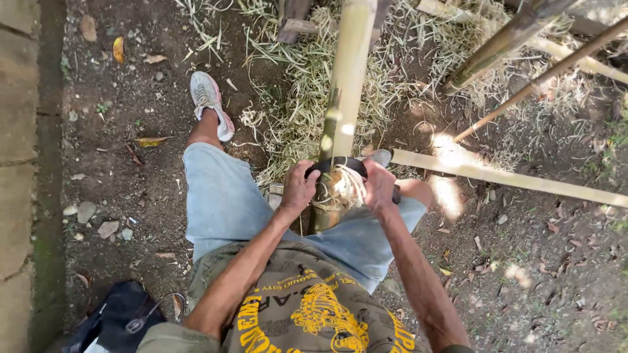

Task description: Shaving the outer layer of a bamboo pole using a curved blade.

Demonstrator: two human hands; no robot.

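Note:
A thick bamboo pole (pixel 347 72) runs from between my knees away toward the top of the view. Across it lies a dark curved blade (pixel 341 164), a two-handled scraping knife. My left hand (pixel 298 189) grips its left end and my right hand (pixel 379 186) grips its right end. Pale curled shavings (pixel 347 189) bunch up on the pole just below the blade. The handles themselves are hidden inside my fists.
Heaps of bamboo shavings (pixel 294 98) cover the dirt ahead. More bamboo poles (pixel 510 178) lie and lean at the right. My left foot in a white shoe (pixel 209 101) rests on the ground. A dark bag (pixel 121 317) sits bottom left beside a stone kerb (pixel 19 163).

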